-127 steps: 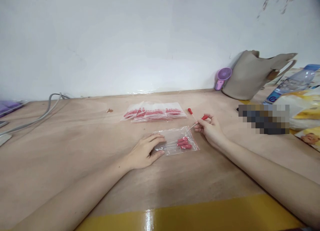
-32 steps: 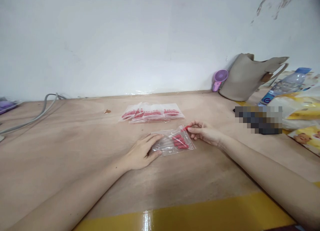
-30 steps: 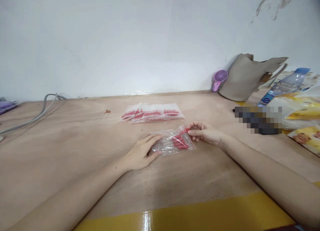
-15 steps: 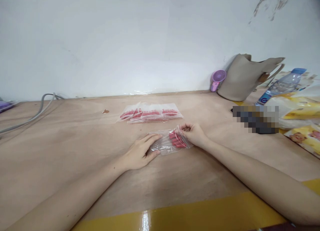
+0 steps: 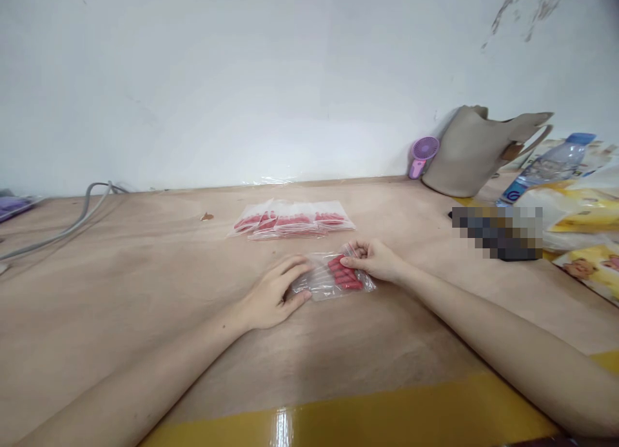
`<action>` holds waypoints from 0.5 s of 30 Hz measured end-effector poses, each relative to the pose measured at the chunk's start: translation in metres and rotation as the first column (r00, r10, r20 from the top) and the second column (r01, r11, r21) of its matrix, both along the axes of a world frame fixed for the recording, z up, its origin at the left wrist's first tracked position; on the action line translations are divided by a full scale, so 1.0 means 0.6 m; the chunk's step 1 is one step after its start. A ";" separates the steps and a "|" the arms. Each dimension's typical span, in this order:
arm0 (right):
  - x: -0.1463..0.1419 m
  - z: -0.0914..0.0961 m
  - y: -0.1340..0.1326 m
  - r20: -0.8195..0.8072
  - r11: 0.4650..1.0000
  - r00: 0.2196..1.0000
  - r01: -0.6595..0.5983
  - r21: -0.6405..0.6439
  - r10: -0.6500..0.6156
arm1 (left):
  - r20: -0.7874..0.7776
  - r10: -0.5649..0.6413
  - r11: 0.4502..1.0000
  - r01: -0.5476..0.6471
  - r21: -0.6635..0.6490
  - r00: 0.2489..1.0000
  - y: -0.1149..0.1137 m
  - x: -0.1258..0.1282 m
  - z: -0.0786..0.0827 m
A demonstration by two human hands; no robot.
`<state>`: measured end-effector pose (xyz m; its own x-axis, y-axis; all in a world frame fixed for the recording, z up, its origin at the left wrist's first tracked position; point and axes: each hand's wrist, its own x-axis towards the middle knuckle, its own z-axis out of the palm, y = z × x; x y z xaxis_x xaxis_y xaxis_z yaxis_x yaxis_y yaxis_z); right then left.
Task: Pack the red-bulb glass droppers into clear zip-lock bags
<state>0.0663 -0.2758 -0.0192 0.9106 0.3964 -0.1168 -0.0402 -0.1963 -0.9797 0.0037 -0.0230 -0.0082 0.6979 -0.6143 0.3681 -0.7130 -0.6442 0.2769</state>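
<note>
A clear zip-lock bag (image 5: 323, 286) lies flat on the table between my hands, with several red-ended sticks (image 5: 345, 276) inside. The red ends point right, towards the bag's zip edge; their pale shafts run left. My right hand (image 5: 374, 260) pinches the upper right corner of the bag by its zip edge, between thumb and fingers. My left hand (image 5: 275, 292) rests open at the bag's left end, fingers and thumb apart, touching its edge. Beyond them lies an overlapping row of filled zip-lock bags (image 5: 293, 222) with red contents.
Grey cables (image 5: 80, 218) run along the left. At the back right stand a purple handheld fan (image 5: 424, 151) and a beige bag (image 5: 464, 153). A water bottle (image 5: 551, 166), a yellow-white package (image 5: 580, 208) and a blurred-out dark object (image 5: 498, 234) are at the right. Yellow tape (image 5: 348, 411) edges the table.
My right thumb has moved left onto the bag's upper corner, and the zip edge lies flatter over the red ends. My left hand has hardly moved.
</note>
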 end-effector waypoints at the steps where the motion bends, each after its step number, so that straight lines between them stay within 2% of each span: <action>1: 0.000 0.000 -0.001 -0.014 1.000 1.000 -0.019 0.012 0.019 | 0.058 0.043 0.999 -0.043 -0.007 0.997 0.000 0.003 0.000; 5: 0.003 0.004 -0.006 -0.090 0.995 0.994 -0.052 0.084 0.059 | 0.262 0.198 0.977 -0.212 0.026 0.944 -0.005 0.036 0.010; 8: 0.005 0.005 -0.008 -0.110 0.994 0.992 -0.043 0.104 0.055 | 0.289 0.229 0.945 -0.283 0.162 0.929 -0.030 0.089 0.031; 10: 0.005 0.005 -0.009 -0.085 0.996 0.996 -0.033 0.088 0.040 | 0.235 0.214 0.921 -0.276 0.274 0.948 -0.057 0.131 0.049; 13: 0.003 0.003 -0.011 -0.033 0.996 0.998 -0.056 0.067 0.058 | 0.015 0.250 0.869 -0.231 0.438 0.968 -0.099 0.189 0.072; 15: 0.001 0.002 -0.012 -0.018 0.995 0.997 -0.078 0.068 0.080 | -0.059 0.281 0.855 -0.222 0.468 0.958 -0.118 0.214 0.078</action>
<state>0.0670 -0.2833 -0.0181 0.8740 0.4744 -0.1057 -0.0473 -0.1335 -0.9899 0.1320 -0.0937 0.0384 0.8719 -0.4896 -0.0039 -0.4896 -0.8718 -0.0154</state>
